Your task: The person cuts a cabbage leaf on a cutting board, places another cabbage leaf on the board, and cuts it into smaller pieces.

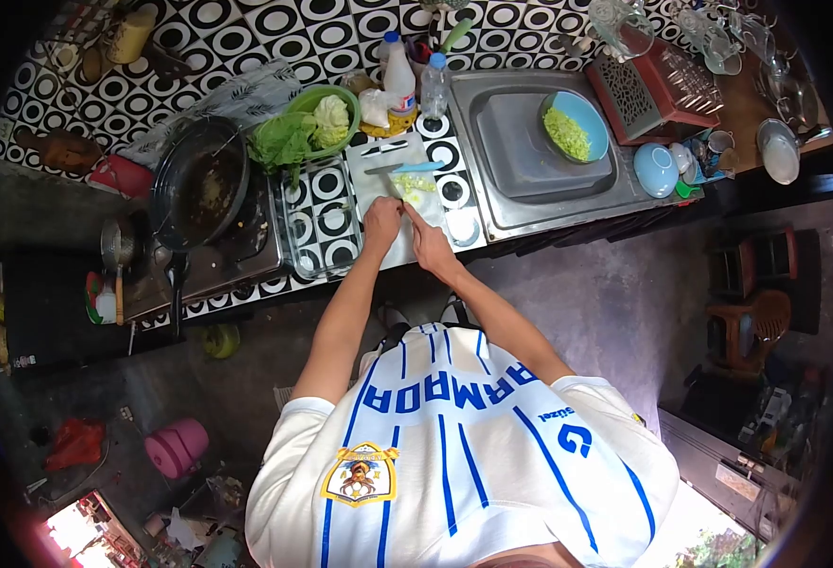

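My left hand (pixel 381 225) is closed at the near part of a pale cutting board (pixel 373 182), fingertips curled; what it holds, if anything, is hidden. Beside it, my right hand (pixel 432 248) is closed too, its forefinger reaching toward the left fingertips. A thin pale strip seems to stick out past the fingers, too small to name. Small pale-green chopped vegetable pieces (pixel 416 184) lie on the board just beyond my hands. Farther back, a knife with a light-blue handle (pixel 418 167) lies crosswise on the board.
Left of the board stand a green basin (pixel 353 104) with leafy greens and cabbage, and a large black wok (pixel 202 189) on the stove. To the right, a blue bowl (pixel 598 118) of chopped greens sits over the sink (pixel 487 210). Bottles (pixel 398 78) stand behind the board.
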`<action>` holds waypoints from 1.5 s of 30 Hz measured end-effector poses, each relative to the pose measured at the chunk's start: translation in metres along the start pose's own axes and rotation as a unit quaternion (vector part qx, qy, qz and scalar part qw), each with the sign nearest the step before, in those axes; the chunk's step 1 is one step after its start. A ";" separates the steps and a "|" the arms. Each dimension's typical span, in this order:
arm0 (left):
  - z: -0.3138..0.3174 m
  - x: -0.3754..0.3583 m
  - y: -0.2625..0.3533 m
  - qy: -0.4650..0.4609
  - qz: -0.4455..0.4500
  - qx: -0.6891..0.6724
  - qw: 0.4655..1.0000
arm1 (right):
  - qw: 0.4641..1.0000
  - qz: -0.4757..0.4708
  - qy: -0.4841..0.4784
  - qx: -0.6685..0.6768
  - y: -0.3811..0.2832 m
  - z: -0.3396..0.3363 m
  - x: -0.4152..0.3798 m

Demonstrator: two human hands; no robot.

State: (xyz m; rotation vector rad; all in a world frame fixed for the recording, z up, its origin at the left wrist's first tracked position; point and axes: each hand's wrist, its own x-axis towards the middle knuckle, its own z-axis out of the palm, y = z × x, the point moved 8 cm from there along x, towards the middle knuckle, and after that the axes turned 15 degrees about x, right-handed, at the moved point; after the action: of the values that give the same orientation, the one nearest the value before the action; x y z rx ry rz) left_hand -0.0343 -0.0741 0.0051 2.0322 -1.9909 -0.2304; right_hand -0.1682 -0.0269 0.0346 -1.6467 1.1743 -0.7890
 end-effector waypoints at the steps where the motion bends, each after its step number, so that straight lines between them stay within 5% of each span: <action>1: 0.000 0.000 0.000 0.005 0.001 -0.003 1.000 | 1.000 -0.016 0.005 0.014 0.001 0.000 0.000; 12: 0.000 -0.004 -0.002 -0.002 -0.018 -0.005 1.000 | 0.999 0.037 -0.022 -0.003 0.016 -0.021 -0.061; 18: 0.001 -0.005 -0.006 0.029 -0.004 -0.065 0.997 | 0.997 0.046 -0.042 -0.046 0.008 -0.032 -0.089; 26: 0.007 0.010 -0.031 -0.042 0.055 -0.219 0.973 | 0.999 0.021 0.003 -0.033 -0.020 -0.052 -0.068; 32: 0.001 0.003 -0.023 -0.016 0.066 -0.127 0.990 | 1.000 0.001 -0.017 -0.005 -0.023 -0.029 -0.035; 45: -0.009 -0.005 -0.014 -0.027 -0.056 -0.071 0.996 | 1.000 -0.012 -0.002 0.028 -0.003 0.007 0.008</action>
State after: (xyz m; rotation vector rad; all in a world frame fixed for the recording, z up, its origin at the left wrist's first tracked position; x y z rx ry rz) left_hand -0.0181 -0.0685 0.0088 2.0695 -1.8360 -0.4417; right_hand -0.1584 -0.0317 0.0344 -1.6177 1.1209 -0.8264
